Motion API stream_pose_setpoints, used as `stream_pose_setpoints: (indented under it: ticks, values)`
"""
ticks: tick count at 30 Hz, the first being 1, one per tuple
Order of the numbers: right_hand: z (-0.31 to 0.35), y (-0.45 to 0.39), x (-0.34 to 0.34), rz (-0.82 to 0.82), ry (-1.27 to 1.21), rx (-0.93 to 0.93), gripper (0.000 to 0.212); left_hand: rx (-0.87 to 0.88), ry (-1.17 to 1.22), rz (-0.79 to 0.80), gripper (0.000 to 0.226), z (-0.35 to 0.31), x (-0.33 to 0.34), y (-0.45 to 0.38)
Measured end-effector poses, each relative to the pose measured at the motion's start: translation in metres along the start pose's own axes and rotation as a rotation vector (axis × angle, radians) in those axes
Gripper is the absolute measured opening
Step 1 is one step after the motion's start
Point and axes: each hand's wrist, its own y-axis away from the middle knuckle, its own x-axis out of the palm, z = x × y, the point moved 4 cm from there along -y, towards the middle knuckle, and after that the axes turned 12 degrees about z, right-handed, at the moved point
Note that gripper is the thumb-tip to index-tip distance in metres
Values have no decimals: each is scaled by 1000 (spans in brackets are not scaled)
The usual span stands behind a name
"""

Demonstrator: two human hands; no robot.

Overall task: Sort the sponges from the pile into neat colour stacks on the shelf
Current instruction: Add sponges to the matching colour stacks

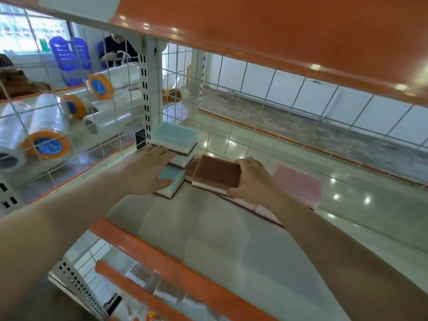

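A stack of blue-green sponges point(174, 135) stands at the shelf's back left corner. A lower blue-green sponge point(171, 179) lies in front of it, and my left hand point(148, 170) rests flat over it with straight fingers. My right hand point(253, 179) grips a pink sponge point(216, 173) turned brown scrub side up, just right of the blue-green ones. Under my right arm lie more pink sponges point(266, 210), partly hidden. One pink sponge point(298, 184) lies flat further right.
The glossy shelf board point(208, 239) has an orange front lip point(162, 258). A wire grid point(231, 126) closes the back and the left side. An orange shelf point(278, 31) hangs overhead. Plastic film rolls point(46, 135) fill the bay to the left. A person sits behind the grid.
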Motion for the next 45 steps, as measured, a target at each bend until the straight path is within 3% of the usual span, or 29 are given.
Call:
stream_pose_setpoints:
  ticks: [6,12,20,45]
  values:
    - [-2,-10,-4,-37,-45,89,65,71,36,-100,60,13,-10,-20]
    - [4,-21,-3,-35,-52,151,61,129,34,-47,69,25,-5,-41]
    - [6,-37,3,-6,-70,200,57,198,42,-91,78,35,1,-61]
    - [12,-56,19,36,-82,251,49,297,221,-102,70,37,4,-62]
